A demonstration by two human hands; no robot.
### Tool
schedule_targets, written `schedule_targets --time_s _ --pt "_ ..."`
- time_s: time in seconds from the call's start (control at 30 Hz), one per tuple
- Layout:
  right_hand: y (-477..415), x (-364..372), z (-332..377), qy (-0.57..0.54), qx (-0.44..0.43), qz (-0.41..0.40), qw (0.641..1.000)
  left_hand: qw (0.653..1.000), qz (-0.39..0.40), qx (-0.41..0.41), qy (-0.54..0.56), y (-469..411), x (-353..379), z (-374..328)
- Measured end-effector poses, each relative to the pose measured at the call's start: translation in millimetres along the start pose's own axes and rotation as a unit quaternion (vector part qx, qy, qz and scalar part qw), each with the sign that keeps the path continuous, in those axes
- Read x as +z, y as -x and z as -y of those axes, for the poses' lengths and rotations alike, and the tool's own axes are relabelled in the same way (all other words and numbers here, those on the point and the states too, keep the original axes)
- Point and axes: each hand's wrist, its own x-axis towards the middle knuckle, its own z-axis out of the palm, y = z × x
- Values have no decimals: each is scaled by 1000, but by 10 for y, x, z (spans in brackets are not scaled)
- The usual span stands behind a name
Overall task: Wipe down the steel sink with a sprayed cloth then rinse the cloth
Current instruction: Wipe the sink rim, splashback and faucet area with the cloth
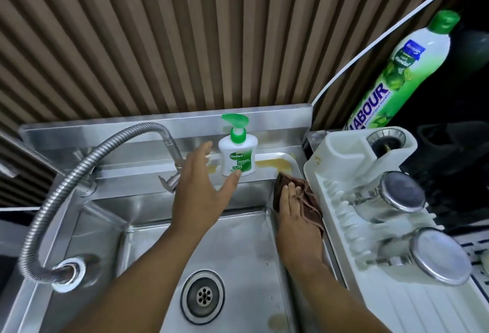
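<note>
The steel sink (143,216) fills the lower middle, its drain (202,296) near the bottom. My right hand (293,216) lies flat, pressing a brown cloth (284,184) onto the sink's right rim at the back corner. My left hand (203,187) is spread open just left of a white and green Dettol pump bottle (238,155) on the back ledge; the thumb tip touches the bottle's base, the fingers are apart from it.
A flexible steel faucet hose (79,173) arcs over the left side, its nozzle beside my left hand. A white dish rack (341,163) with steel cups (391,195) stands right of the sink. A tall green dish-soap bottle (397,73) stands behind it. Brownish stains mark the back ledge.
</note>
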Motion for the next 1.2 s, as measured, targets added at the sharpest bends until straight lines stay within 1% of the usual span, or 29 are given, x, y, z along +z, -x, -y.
schedule_targets --time_s 0.1,0.17,0.23,0.3,0.43,0.5,0.53,0.57,0.6,0.63,0.67,0.7,0.73,0.77,0.8,0.83,0.87,0.9,0.97,1.03,1.07,1.1,1.13,1.2 --pt "311 74 -54 -18 2 -23 1000 999 48 -19 10 -319 208 -69" --pt "461 80 -65 -22 -4 -47 999 997 80 -22 -3 -510 309 -94" --pt "503 60 -82 -20 -11 -76 997 994 101 -32 -15 -636 378 -76" --pt "503 32 -65 -15 -6 -89 996 992 117 -35 -5 -678 354 -63" --pt "350 -27 28 -24 49 -90 994 989 141 -43 16 -519 -4 -30" --pt "177 -57 24 -29 57 -102 993 987 145 -64 17 -381 -233 44" --pt "99 -75 51 -29 51 -125 990 986 149 -76 19 -322 -357 106" --pt "24 -98 86 -55 51 -152 986 984 153 -86 26 -269 -476 172" --pt "-51 -125 142 -109 57 -159 980 983 155 -95 36 -225 -583 232" --pt "-126 -161 206 -168 76 -167 969 981 158 -101 45 -181 -684 290" --pt "-227 -152 255 -238 103 -189 947 980 161 -105 50 -144 -784 343" --pt "-324 -167 305 -319 138 -204 915 979 162 -107 55 -109 -863 387" --pt "-430 -209 385 -404 165 -216 874 979 161 -109 60 -78 -928 428" --pt "-517 -287 491 -462 187 -231 836 979 156 -112 65 -51 -977 472" --pt "-595 -385 613 -496 197 -255 806 980 149 -117 67 -27 -1018 501" --pt "-666 -490 745 -511 197 -274 791 980 142 -120 71 -1 -1051 517" --pt "-745 -588 899 -508 186 -291 789 980 138 -121 75 20 -1073 524" --pt "-819 -699 1070 -501 149 -300 798 980 136 -120 79 32 -1081 529" --pt "-986 -825 1420 -438 37 -295 849 980 132 -124 83 43 -1086 531" --pt "-1173 -757 1633 -316 -103 -253 909 980 128 -125 83 30 -1080 539" --pt "-1254 -679 1693 -223 -171 -237 930 981 125 -123 79 23 -1078 549" --pt "-1322 -588 1716 -138 -221 -232 937 982 125 -121 75 13 -1075 558" --pt "-1346 -545 1695 -97 -241 -227 939 982 126 -121 74 9 -1074 555" --pt "-1357 -530 1509 -93 -241 -233 938 981 124 -125 81 -7 -1075 552"
